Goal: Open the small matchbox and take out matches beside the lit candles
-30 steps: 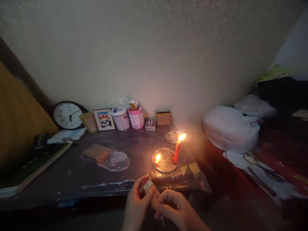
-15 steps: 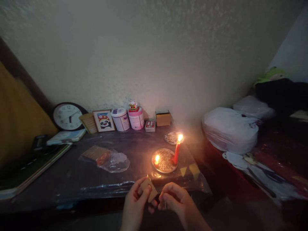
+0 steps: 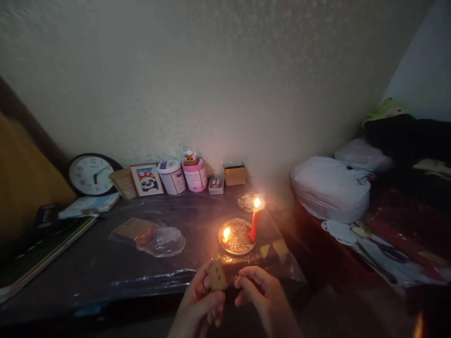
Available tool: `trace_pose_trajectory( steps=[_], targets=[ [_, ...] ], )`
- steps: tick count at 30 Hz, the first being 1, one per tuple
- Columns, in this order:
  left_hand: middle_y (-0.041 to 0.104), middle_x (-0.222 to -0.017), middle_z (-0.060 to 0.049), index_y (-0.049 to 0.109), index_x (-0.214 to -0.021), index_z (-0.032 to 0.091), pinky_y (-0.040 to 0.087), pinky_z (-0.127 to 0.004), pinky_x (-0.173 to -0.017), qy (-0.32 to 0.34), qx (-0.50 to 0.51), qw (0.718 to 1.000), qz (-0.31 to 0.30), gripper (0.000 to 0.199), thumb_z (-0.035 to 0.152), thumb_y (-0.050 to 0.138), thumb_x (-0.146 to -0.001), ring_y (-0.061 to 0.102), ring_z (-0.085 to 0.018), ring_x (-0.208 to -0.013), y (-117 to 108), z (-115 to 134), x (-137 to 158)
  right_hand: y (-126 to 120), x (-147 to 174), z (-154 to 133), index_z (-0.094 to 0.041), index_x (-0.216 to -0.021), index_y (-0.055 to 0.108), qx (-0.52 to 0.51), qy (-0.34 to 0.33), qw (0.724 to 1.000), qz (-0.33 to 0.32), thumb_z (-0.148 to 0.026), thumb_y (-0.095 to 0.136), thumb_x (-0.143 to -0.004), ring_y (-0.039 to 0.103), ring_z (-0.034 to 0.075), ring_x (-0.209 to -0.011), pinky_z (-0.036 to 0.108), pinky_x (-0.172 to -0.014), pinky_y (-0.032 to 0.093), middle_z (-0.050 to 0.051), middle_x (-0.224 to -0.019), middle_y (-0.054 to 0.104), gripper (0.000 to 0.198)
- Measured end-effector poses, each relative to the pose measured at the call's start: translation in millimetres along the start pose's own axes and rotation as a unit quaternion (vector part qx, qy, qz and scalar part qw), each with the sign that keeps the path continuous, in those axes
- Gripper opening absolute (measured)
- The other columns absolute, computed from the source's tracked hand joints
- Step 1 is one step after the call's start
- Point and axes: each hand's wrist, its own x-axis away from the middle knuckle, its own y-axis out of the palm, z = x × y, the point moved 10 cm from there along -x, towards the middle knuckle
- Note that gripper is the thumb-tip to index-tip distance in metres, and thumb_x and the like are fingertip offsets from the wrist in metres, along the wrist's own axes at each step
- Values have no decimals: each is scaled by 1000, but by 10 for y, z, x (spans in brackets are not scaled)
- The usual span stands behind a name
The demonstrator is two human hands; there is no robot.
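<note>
Near the table's front edge, my left hand [image 3: 199, 300] is closed on a small flat tan piece [image 3: 215, 280] with two dark round spots, held tilted between thumb and fingers. To the right of it, my right hand [image 3: 262, 293] is closed in a pinch. Whatever lies between its fingertips is too small and dim to name. Just beyond both hands stands a round metal plate [image 3: 237, 251]. A lit red candle [image 3: 254, 225] rises from its right side, and a low flame [image 3: 226, 234] burns at its left.
A second plate [image 3: 243, 203] lies behind. Yellow paper pieces [image 3: 280, 247] and an opened plastic packet [image 3: 169, 241] lie on the plastic-covered table [image 3: 88, 263]. Along the wall stand a clock [image 3: 92, 176], picture frame [image 3: 147, 180], tins [image 3: 195, 176] and boxes [image 3: 235, 175]. White bags [image 3: 331, 188] sit right.
My left hand has turned the tan piece, and its two dark spots now show. My right hand stays pinched beside it. The whole view has shifted slightly.
</note>
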Motion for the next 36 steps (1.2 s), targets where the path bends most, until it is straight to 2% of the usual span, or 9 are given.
trace_pose_trajectory(
  steps=[6,9,12,16,20,23,28,31,36],
  targets=[
    [54,-60,1,65,-112,22,35,-22,-45,10,25,997,-69,54,35,80,-62,42,-9,-48,125,43,50,0,57,-74,-15,-82,65,1,-10,1000,-1,-35,66,-77,63,16,-62,28,-60,49,4,-71,68,20],
    [60,-72,-4,67,-113,23,42,-27,-54,23,15,999,-47,58,42,80,-60,49,-14,-58,71,90,62,7,72,-80,-14,-85,67,4,-9,1000,-4,-36,66,-77,64,18,-66,29,-63,50,6,-74,70,23],
    [64,-87,-7,69,-109,22,48,-33,-68,69,-95,993,-25,51,40,79,-63,57,-21,-74,28,163,62,-3,68,-26,-13,-91,68,19,10,1000,-5,-39,64,-79,65,20,-69,31,-65,50,7,-74,71,29],
    [59,-108,-10,63,-116,24,51,-37,-74,152,-287,946,-25,51,23,73,-66,59,-30,-95,96,158,60,-11,36,40,-13,-87,69,33,24,999,-15,-37,68,-76,66,22,-75,30,-68,50,8,-81,73,27],
    [63,-107,-9,62,-109,26,52,-35,-71,206,-338,916,60,51,19,73,-60,63,-28,-86,-27,141,63,-23,-4,140,-12,-85,71,6,46,999,-22,-34,71,-71,67,24,-81,32,-72,50,8,-81,74,26],
    [64,-102,-9,65,-101,24,51,-36,-71,224,-347,910,45,42,24,74,-60,63,-29,-85,-18,122,55,-63,-37,277,-11,-87,71,-26,62,998,-9,-38,73,-68,68,26,-81,35,-72,52,10,-84,75,33],
    [64,-110,-11,60,-115,26,52,-40,-74,212,-325,918,80,62,21,77,-55,65,-29,-82,-159,112,43,-94,-67,446,-10,-88,72,-27,73,997,3,-38,74,-66,69,26,-80,34,-68,53,11,-84,75,35],
    [64,-110,-11,65,-106,25,51,-41,-77,226,-326,915,80,56,23,79,-52,63,-34,-92,-154,140,61,-96,-60,383,-10,-86,72,4,61,998,7,-38,73,-65,69,26,-76,33,-65,53,10,-81,75,34],
    [68,-92,-7,65,-99,27,50,-39,-72,212,-364,906,50,48,29,81,-54,64,-28,-76,-70,161,69,-36,-43,231,-12,-83,74,76,41,996,-22,-32,70,-70,68,27,-82,32,-72,52,9,-81,75,25]
  ],
)
